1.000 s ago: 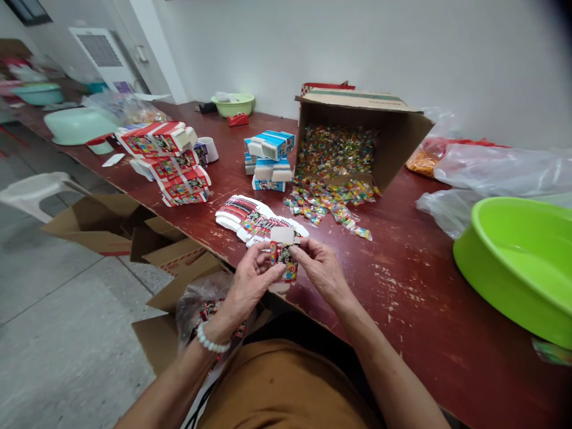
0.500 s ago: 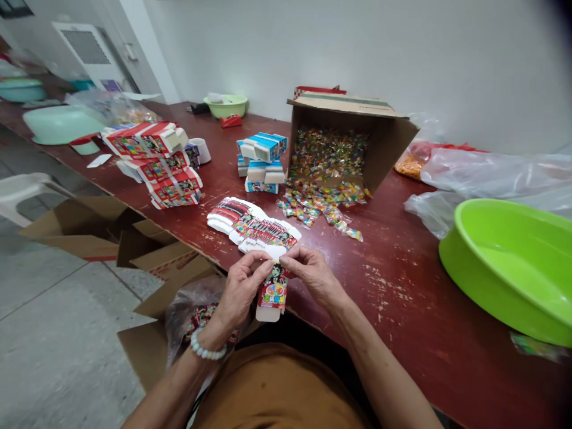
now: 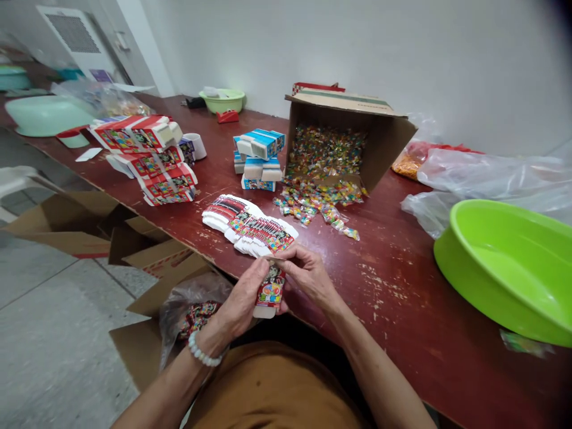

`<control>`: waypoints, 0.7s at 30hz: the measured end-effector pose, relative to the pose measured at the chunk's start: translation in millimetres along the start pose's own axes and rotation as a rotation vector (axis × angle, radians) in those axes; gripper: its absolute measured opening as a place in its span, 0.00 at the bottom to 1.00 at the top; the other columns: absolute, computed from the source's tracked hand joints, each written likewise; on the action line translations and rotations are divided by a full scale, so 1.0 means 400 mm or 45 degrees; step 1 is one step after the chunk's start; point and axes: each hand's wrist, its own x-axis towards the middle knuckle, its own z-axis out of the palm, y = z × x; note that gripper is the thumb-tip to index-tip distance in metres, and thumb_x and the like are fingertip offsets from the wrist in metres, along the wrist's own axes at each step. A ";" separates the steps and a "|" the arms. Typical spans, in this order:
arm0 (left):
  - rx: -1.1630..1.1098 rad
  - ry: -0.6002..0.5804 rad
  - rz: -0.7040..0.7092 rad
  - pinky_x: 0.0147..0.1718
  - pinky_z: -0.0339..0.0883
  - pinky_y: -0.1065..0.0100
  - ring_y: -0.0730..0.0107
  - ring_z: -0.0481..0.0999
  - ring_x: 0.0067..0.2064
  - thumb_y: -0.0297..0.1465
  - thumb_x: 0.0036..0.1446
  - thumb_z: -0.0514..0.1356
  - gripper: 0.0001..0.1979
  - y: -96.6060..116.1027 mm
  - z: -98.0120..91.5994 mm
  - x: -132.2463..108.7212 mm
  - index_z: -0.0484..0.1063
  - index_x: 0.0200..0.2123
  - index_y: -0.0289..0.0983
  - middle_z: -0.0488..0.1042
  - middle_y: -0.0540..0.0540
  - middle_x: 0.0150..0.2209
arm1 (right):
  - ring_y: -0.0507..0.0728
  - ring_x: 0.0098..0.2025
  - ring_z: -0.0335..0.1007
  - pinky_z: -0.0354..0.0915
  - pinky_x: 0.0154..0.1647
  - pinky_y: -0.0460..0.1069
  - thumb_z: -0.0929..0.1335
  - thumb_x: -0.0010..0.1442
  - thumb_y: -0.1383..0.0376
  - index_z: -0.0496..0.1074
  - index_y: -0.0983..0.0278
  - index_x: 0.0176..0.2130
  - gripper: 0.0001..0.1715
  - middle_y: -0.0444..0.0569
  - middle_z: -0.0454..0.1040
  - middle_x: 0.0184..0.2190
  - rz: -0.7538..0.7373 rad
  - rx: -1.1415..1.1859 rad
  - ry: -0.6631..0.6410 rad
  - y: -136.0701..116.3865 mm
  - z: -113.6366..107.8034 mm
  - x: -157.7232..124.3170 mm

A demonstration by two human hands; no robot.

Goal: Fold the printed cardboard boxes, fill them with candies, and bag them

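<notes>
A small red printed candy box (image 3: 271,288) is between my hands at the table's front edge, its pale lower flap sticking out toward me. My left hand (image 3: 245,296) is closed around the box, the thumb near its top and fingertips showing at its far side. My right hand (image 3: 310,275) pinches the box's top end. Just beyond lies a fanned row of flat red-and-white cartons (image 3: 250,224). Behind that, small wrapped candies (image 3: 328,196) spill from a tipped cardboard box (image 3: 388,152).
Stacked red cartons (image 3: 149,158) stand at left, blue cartons (image 3: 259,158) at centre. A bright green basin (image 3: 504,274) sits at right beside plastic bags (image 3: 482,173). Below the table edge at left are open cardboard boxes (image 3: 84,223) and a bag of small wrapped pieces (image 3: 196,313).
My left hand has gone from pinching the top of the candy box to wrapping round it. My right fingers have moved over its top flap. The view has shifted slightly.
</notes>
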 end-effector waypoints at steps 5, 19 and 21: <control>-0.048 0.070 -0.239 0.14 0.67 0.69 0.67 0.73 0.16 0.51 0.64 0.47 0.25 0.008 0.004 0.010 0.68 0.40 0.35 0.75 0.45 0.24 | 0.53 0.29 0.67 0.63 0.31 0.47 0.71 0.59 0.56 0.76 0.63 0.29 0.14 0.45 0.73 0.27 -0.037 -0.285 -0.041 -0.014 -0.006 0.001; 0.145 0.077 -0.092 0.11 0.62 0.72 0.70 0.69 0.13 0.60 0.57 0.49 0.33 -0.016 -0.005 0.024 0.72 0.34 0.33 0.73 0.46 0.19 | 0.53 0.33 0.70 0.65 0.34 0.47 0.69 0.61 0.60 0.78 0.63 0.38 0.10 0.47 0.76 0.33 -0.014 -0.231 -0.260 -0.038 -0.018 0.002; 0.098 0.080 -0.111 0.11 0.63 0.71 0.69 0.69 0.13 0.59 0.57 0.49 0.33 -0.016 -0.002 0.028 0.72 0.39 0.34 0.73 0.47 0.19 | 0.54 0.38 0.71 0.67 0.38 0.48 0.68 0.63 0.58 0.78 0.60 0.41 0.11 0.49 0.75 0.41 -0.030 -0.207 -0.323 -0.031 -0.015 -0.019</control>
